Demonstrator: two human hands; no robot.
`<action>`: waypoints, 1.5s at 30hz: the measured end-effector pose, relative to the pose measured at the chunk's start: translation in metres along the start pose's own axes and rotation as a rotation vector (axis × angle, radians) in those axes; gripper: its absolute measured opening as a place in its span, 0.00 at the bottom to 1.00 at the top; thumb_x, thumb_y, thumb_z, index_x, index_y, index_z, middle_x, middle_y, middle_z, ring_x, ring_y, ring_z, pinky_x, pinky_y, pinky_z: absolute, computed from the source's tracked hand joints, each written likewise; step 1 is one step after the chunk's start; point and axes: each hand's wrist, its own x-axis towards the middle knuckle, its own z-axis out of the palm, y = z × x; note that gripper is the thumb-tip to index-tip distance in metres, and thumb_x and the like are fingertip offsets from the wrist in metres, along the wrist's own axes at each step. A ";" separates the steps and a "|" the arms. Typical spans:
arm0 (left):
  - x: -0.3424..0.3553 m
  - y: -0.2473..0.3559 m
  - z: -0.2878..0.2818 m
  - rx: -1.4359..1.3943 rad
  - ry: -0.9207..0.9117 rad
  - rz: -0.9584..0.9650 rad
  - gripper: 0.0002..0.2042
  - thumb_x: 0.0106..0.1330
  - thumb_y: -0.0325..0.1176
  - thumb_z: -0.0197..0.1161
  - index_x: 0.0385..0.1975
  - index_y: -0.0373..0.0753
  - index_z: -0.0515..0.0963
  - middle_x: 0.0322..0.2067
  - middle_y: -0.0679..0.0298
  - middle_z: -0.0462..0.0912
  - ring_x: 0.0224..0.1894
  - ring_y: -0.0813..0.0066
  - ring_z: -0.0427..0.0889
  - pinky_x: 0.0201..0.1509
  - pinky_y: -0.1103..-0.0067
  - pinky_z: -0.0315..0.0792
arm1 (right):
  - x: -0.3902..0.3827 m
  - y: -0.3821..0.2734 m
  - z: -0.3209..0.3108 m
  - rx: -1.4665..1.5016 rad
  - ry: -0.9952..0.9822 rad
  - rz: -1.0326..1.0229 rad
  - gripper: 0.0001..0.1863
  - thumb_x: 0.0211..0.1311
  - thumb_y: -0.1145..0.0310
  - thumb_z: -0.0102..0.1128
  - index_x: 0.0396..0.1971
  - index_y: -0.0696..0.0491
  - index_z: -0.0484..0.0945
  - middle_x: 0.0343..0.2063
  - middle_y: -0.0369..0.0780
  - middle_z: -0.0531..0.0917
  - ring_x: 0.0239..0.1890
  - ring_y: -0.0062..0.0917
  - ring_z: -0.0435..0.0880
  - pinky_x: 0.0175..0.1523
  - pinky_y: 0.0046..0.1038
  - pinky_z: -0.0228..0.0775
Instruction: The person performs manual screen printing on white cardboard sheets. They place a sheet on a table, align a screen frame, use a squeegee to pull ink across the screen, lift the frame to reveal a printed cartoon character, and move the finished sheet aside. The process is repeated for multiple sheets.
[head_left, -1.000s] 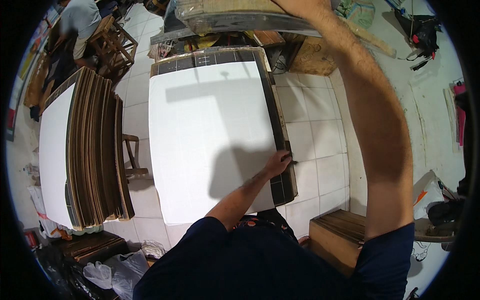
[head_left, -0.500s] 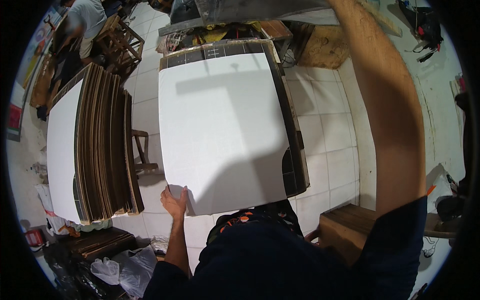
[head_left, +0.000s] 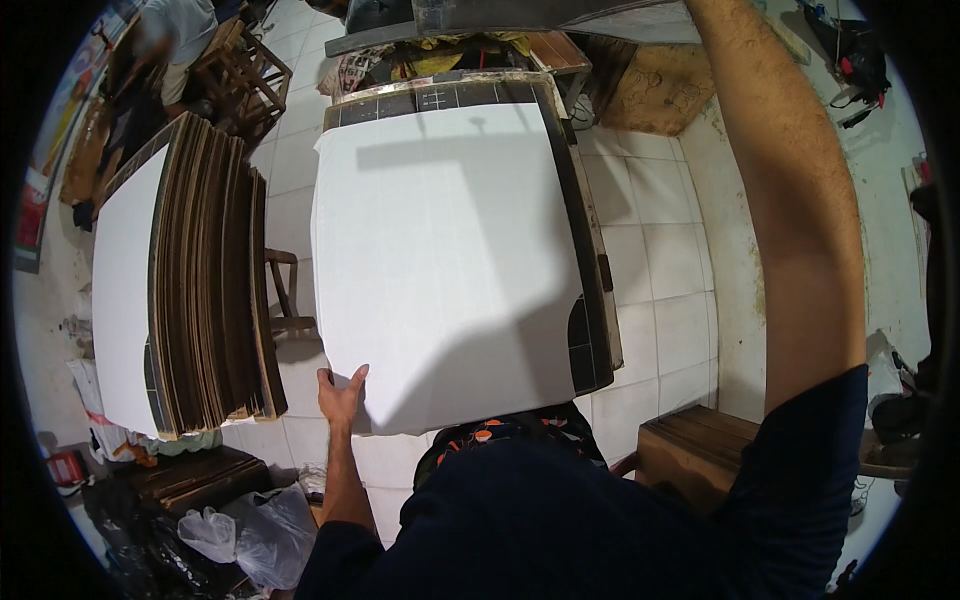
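A large white sheet lies on a dark, grid-lined board, with shadows across it. At its lower-left corner my left hand grips the near edge, thumb raised and fingers curled around it. My right forearm stretches along the right side up to a raised dark panel at the top edge of the picture; the hand itself is out of view.
At left stands a stack of boards with white on top, beside a wooden stool. Another person is at upper left. A brown box sits lower right; plastic bags lie lower left. A low wall runs along the right.
My left hand has gone from the sheet's right edge to its lower-left corner. My right hand has slipped out at the top, and the raised panel now sits higher in view.
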 end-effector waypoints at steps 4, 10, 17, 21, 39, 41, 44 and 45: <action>0.005 0.003 0.005 0.030 -0.003 -0.015 0.43 0.49 0.63 0.85 0.47 0.29 0.74 0.40 0.50 0.86 0.43 0.59 0.84 0.51 0.65 0.79 | 0.004 0.000 -0.001 0.080 -0.063 0.003 0.46 0.50 0.17 0.63 0.32 0.52 0.94 0.31 0.47 0.91 0.37 0.37 0.91 0.51 0.37 0.80; 0.003 0.011 0.005 0.066 0.004 -0.080 0.47 0.49 0.64 0.84 0.53 0.27 0.74 0.45 0.45 0.86 0.48 0.52 0.86 0.56 0.63 0.78 | 0.012 0.001 -0.001 0.086 -0.074 0.003 0.47 0.50 0.16 0.63 0.31 0.53 0.94 0.31 0.47 0.91 0.37 0.37 0.91 0.52 0.36 0.80; 0.006 0.030 -0.001 0.121 0.016 -0.060 0.51 0.48 0.67 0.81 0.57 0.24 0.72 0.49 0.38 0.85 0.53 0.41 0.86 0.60 0.60 0.77 | 0.020 0.004 0.003 0.091 -0.100 0.009 0.47 0.51 0.18 0.63 0.27 0.55 0.93 0.26 0.46 0.90 0.33 0.36 0.90 0.47 0.38 0.80; 0.011 0.020 0.006 0.095 0.002 -0.157 0.49 0.47 0.63 0.84 0.54 0.24 0.73 0.49 0.39 0.84 0.53 0.49 0.85 0.57 0.62 0.78 | 0.020 0.003 0.003 0.127 -0.080 -0.002 0.46 0.51 0.18 0.65 0.24 0.57 0.91 0.24 0.45 0.88 0.29 0.34 0.88 0.43 0.38 0.77; 0.040 0.122 0.041 0.132 0.338 0.518 0.47 0.55 0.56 0.82 0.67 0.29 0.69 0.61 0.43 0.75 0.64 0.43 0.74 0.69 0.54 0.68 | -0.036 -0.002 0.008 0.018 -0.106 0.034 0.53 0.50 0.14 0.59 0.50 0.53 0.90 0.42 0.50 0.91 0.51 0.44 0.90 0.61 0.43 0.80; 0.037 0.180 0.037 -0.064 0.230 0.604 0.48 0.57 0.47 0.82 0.72 0.29 0.64 0.62 0.42 0.75 0.66 0.43 0.72 0.70 0.54 0.66 | -0.059 -0.006 0.007 0.031 -0.066 0.016 0.47 0.52 0.17 0.62 0.42 0.53 0.91 0.37 0.48 0.92 0.45 0.44 0.91 0.55 0.44 0.81; 0.024 0.277 0.018 -0.471 -0.021 0.664 0.47 0.63 0.39 0.81 0.78 0.34 0.58 0.56 0.43 0.82 0.51 0.56 0.87 0.56 0.64 0.83 | -0.102 -0.010 0.015 0.043 0.024 -0.031 0.43 0.52 0.20 0.65 0.31 0.53 0.87 0.30 0.45 0.88 0.38 0.42 0.88 0.48 0.42 0.77; 0.019 0.308 0.014 -0.539 -0.082 0.684 0.46 0.64 0.35 0.80 0.79 0.38 0.57 0.50 0.48 0.85 0.45 0.64 0.89 0.52 0.69 0.83 | -0.122 -0.011 0.021 0.042 0.134 -0.085 0.40 0.51 0.23 0.70 0.28 0.53 0.84 0.29 0.44 0.86 0.37 0.42 0.87 0.47 0.41 0.75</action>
